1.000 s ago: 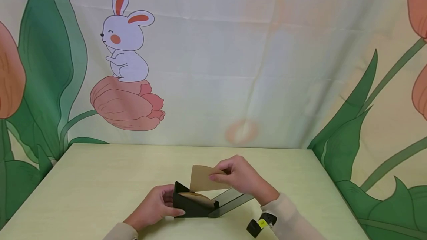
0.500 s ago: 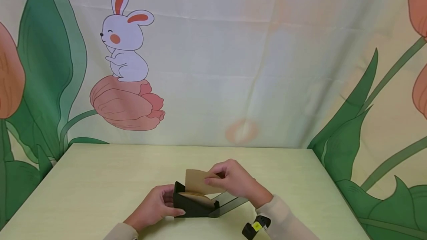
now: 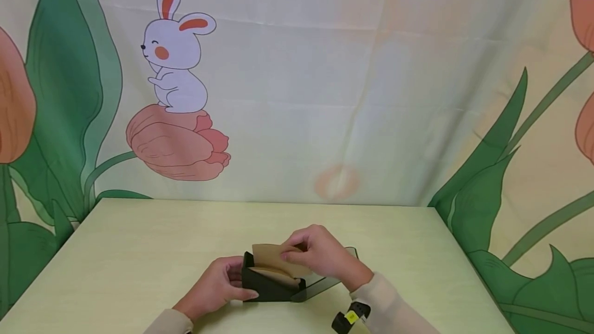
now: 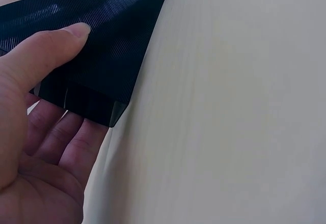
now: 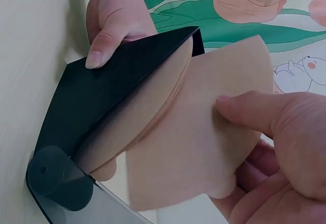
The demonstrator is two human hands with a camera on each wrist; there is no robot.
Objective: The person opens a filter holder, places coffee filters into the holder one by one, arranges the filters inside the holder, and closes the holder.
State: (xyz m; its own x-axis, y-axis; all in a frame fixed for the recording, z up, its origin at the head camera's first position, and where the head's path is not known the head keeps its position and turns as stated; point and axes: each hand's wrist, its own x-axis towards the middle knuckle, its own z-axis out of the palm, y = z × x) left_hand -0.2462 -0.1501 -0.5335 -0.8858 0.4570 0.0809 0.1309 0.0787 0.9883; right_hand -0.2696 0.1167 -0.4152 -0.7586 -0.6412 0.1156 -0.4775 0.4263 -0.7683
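A black filter holder [image 3: 266, 288] with a see-through hinged lid [image 3: 321, 287] stands on the table, its lid swung out to the right. My left hand [image 3: 215, 286] grips the holder's left end, thumb on the ribbed front wall [image 4: 109, 40] and fingers at the end face. Between thumb and fingers my right hand [image 3: 320, 254] pinches a fan-shaped brown paper coffee filter [image 5: 178, 127]. That filter stands up behind several more brown filters [image 5: 147, 107] inside the holder, its lower part overlapped by them in the head view.
The pale table [image 3: 153, 251] runs back to a printed cloth [image 3: 287, 92] with a rabbit and tulips. A black strap device with a yellow label [image 3: 351, 317] hangs at the right wrist.
My right hand has moved left and down with the coffee filter, bringing it lower behind the others in the holder. The left hand keeps its grip in the same place.
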